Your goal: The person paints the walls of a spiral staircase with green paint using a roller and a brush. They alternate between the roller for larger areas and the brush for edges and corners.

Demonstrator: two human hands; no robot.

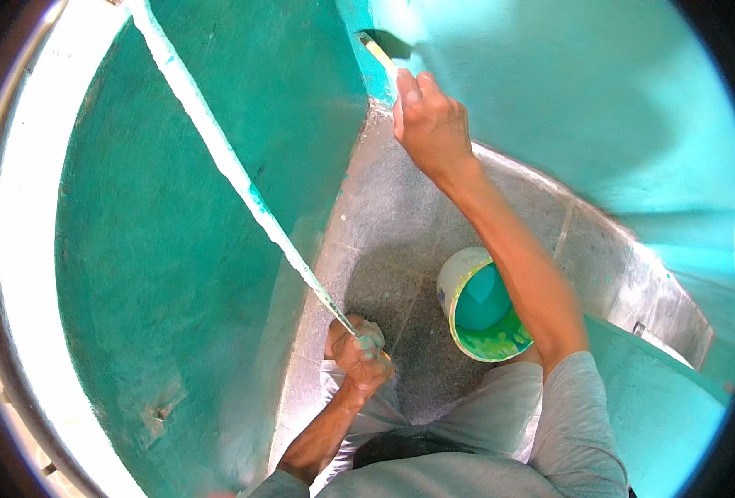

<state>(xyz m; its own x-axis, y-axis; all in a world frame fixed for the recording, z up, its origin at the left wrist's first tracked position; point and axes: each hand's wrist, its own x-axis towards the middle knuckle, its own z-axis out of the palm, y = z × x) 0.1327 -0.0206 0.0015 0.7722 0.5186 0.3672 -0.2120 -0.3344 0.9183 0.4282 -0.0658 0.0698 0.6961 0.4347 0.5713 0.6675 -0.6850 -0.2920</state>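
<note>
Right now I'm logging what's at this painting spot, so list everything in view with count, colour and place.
pole: one, long, paint-smeared white and teal, slanting from top left down to the left hand
brush: one, pale yellow handle, tip at the wall corner, top centre
bucket: one, white, teal paint inside, on the floor right of centre
walls: teal, left and right
floor: grey speckled tiles, centre
left hand: gripping the pole's lower end
right hand: raised, holding the brush

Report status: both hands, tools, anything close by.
Left hand shut on long paint-caked pole. Right hand shut on small yellow-handled brush at turquoise wall corner. White paint bucket on grey floor, under right forearm.
</note>
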